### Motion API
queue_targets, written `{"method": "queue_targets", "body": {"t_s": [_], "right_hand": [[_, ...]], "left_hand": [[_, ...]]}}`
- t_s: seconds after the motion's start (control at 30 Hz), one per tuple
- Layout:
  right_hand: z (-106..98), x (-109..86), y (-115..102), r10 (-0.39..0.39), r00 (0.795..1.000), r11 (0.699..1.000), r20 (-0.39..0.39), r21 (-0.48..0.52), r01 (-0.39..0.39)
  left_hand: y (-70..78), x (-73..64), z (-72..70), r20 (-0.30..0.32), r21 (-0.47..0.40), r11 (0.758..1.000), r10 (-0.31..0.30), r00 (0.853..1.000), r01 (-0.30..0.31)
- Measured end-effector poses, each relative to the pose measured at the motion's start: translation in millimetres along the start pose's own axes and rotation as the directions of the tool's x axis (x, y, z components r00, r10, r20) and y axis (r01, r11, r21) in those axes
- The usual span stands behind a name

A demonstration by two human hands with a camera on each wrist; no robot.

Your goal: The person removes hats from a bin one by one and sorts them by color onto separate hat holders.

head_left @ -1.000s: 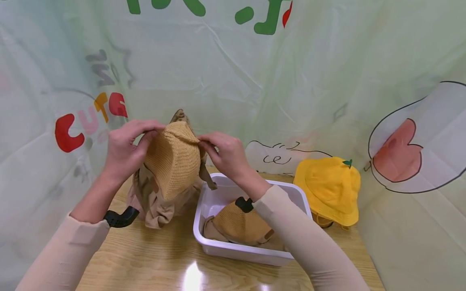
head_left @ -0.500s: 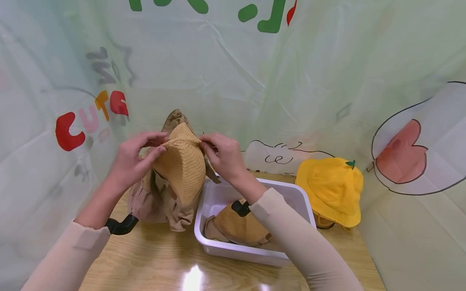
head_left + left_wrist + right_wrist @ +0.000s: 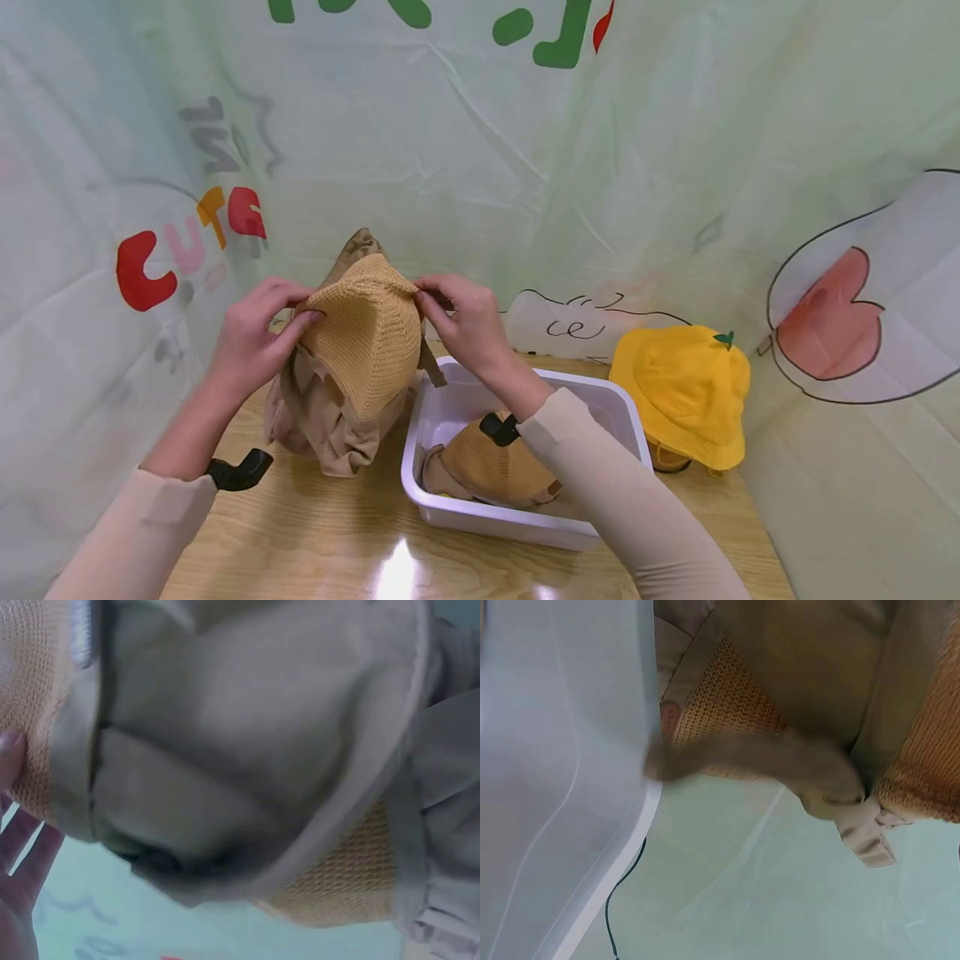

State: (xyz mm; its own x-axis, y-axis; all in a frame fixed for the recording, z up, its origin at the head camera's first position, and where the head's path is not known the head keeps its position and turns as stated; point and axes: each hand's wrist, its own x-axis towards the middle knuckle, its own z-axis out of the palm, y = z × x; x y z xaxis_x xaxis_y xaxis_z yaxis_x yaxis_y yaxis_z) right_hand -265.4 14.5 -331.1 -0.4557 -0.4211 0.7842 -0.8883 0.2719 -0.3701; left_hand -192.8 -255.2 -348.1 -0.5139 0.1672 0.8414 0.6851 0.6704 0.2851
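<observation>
A tan woven hat (image 3: 367,333) with a khaki cloth part (image 3: 247,712) is held up left of the white bin in the head view. My left hand (image 3: 258,333) pinches its left edge between thumb and fingers; in the left wrist view the thumb lies on the weave. On the upper right edge, my right hand (image 3: 465,321) pinches the hat with thumb and forefinger. A khaki strap (image 3: 757,757) dangles beside the bin, blurred in the right wrist view. Behind and below hangs more crumpled khaki cloth (image 3: 348,454), with another woven piece (image 3: 345,877) showing in the left wrist view.
A white plastic bin (image 3: 517,533) stands on the wooden table (image 3: 300,542), right of the held hat. Inside lies a similar tan hat (image 3: 480,462), partly behind my right forearm. A yellow hat (image 3: 678,383) sits right of the bin. Printed pale sheeting (image 3: 480,167) surrounds the table.
My left hand has shifted left and down, from near the hat's gathered top to its left edge. The woven part is spread wider. My right hand keeps its pinch, moving only slightly.
</observation>
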Motion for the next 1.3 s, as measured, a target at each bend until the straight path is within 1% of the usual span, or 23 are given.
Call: {"method": "queue_targets", "body": {"t_s": [0.1,0.2,0.27,0.43,0.73,1.1,1.3], "right_hand": [[0,0.6,1,-0.007,1.000,1.000,0.000,-0.018,0.007],[0,0.6,3,-0.029,1.000,0.998,0.005,-0.051,0.029],[2,-0.1,5,-0.044,0.999,0.995,0.021,-0.084,0.045],[8,-5.7,11,-0.050,0.997,0.989,0.060,-0.138,0.058],[18,-10.7,17,-0.031,0.995,0.988,0.091,-0.147,0.044],[30,-12.7,20,-0.019,0.993,0.984,0.118,-0.173,0.040],[35,-16.5,21,0.004,0.992,0.984,0.130,-0.178,0.019]], "left_hand": [[-1.8,5.6,-4.4,-0.029,0.010,1.000,0.003,1.000,-0.003],[-5.4,8.1,-8.0,-0.033,0.021,1.000,-0.019,0.999,0.020],[-8.7,8.0,-9.4,-0.032,0.029,0.999,-0.030,0.999,0.031],[-16.3,4.1,-9.9,-0.010,0.048,0.998,-0.042,0.999,0.043],[-27.2,-1.8,-8.0,-0.018,0.054,0.997,-0.060,0.998,0.061],[-42.1,-10.5,-6.6,0.012,0.076,0.991,-0.108,0.994,0.106],[-47.0,-14.6,-5.1,0.037,0.080,0.988,-0.133,0.990,0.130]]}}
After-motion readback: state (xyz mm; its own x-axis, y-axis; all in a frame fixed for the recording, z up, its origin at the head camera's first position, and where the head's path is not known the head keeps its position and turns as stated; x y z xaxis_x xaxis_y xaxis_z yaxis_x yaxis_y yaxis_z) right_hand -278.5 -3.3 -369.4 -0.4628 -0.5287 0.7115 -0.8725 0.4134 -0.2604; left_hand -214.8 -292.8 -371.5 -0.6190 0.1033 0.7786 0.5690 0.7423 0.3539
